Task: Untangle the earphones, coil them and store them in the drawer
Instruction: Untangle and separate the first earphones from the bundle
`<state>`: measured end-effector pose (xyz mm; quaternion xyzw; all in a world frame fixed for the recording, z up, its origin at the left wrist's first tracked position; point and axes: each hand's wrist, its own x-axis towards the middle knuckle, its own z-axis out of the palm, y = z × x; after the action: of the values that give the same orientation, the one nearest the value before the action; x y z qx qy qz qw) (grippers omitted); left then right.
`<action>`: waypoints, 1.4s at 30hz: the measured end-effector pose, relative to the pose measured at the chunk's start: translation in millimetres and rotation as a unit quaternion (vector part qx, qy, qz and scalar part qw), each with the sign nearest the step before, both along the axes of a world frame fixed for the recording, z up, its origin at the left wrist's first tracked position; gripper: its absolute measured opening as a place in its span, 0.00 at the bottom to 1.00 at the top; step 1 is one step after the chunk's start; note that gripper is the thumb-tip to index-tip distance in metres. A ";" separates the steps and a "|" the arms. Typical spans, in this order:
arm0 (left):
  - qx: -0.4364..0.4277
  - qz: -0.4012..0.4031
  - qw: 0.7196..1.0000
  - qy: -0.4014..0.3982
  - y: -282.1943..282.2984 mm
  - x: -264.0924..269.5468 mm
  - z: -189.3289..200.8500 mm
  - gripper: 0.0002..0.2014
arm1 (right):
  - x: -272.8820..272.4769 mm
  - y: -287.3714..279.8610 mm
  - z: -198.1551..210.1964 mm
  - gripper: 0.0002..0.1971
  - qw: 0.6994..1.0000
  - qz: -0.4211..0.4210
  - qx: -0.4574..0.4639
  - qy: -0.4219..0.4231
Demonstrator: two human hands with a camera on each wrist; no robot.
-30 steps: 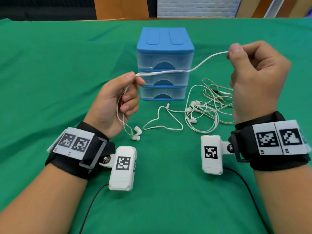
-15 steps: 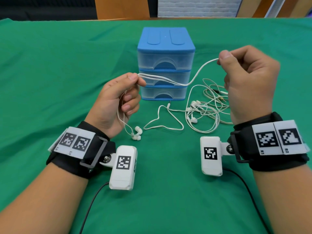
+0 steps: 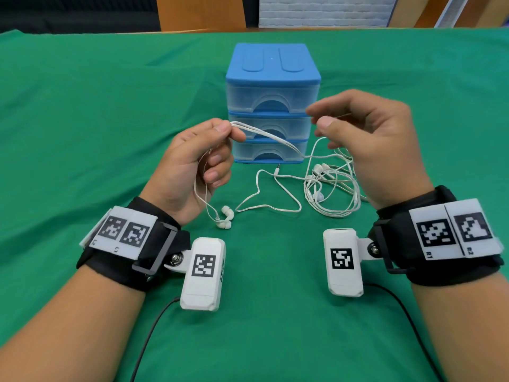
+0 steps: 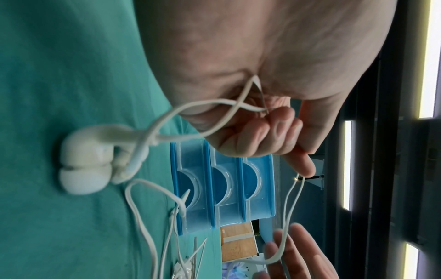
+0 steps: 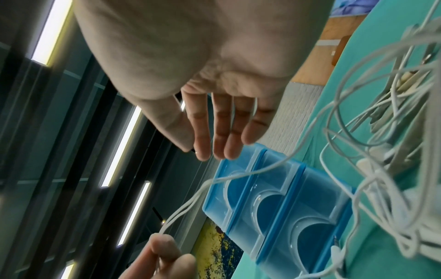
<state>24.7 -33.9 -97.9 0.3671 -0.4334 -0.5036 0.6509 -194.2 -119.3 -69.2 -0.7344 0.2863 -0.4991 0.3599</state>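
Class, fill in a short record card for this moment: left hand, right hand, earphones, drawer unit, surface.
Left hand: pinches the white cable between thumb and forefinger
Right hand: fingers straight, holding nothing
Earbuds: hang below the left hand, on the cloth
Tangled earphones: heaped right of the drawers
Drawer unit: blue, three drawers, all closed
Surface: green cloth
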 end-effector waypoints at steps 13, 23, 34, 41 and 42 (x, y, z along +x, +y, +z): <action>-0.006 -0.029 0.999 -0.033 1.6 -5.7 1.4 0.13 | 9.1 9.6 -6.6 0.06 0.983 0.144 0.016 0.114; -0.003 -0.037 0.998 -0.044 2.3 -6.0 2.8 0.13 | 7.7 7.1 -3.4 0.09 0.993 0.075 -0.023 0.088; 0.008 -0.046 0.997 -0.066 5.9 -9.5 8.9 0.14 | 9.9 9.9 -0.6 0.06 0.996 0.074 -0.014 0.057; 0.033 -0.054 0.994 -0.092 8.3 -15.8 20.0 0.13 | 8.9 8.7 0.7 0.07 0.998 0.043 -0.022 0.039; 0.040 -0.062 0.992 -0.099 8.7 -16.5 22.5 0.14 | 8.5 8.5 0.7 0.07 0.998 0.039 -0.022 0.038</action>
<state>8.2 -25.1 -75.4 0.4131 -0.4972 -0.5210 0.5574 -185.7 -110.8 -68.5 -0.7711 0.2597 -0.4626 0.3521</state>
